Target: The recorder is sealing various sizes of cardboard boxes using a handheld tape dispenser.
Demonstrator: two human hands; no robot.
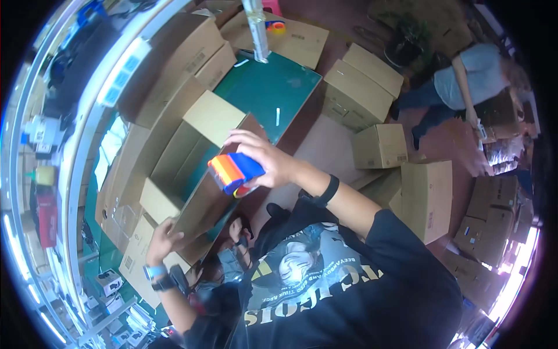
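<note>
My right hand (261, 160) is closed round a blue and orange tape dispenser (235, 170), held above the near side of an open cardboard box (195, 218). The box stands on the green tabletop (256, 84) with flaps folded outward. Green surface shows through inside its walls. By the box's lower left corner is my left hand (164, 241), its fingers apart and nothing visible in them. It is close to the cardboard, but I cannot tell whether it touches. A watch and a dark band are on my left wrist.
Large cartons (174, 64) line the table's far left. A metal post (256, 29) rises at the back, near another tape dispenser (275, 26). More cartons (381, 145) stand on the floor to the right. A person (471, 75) is at the far right. Shelving is at left.
</note>
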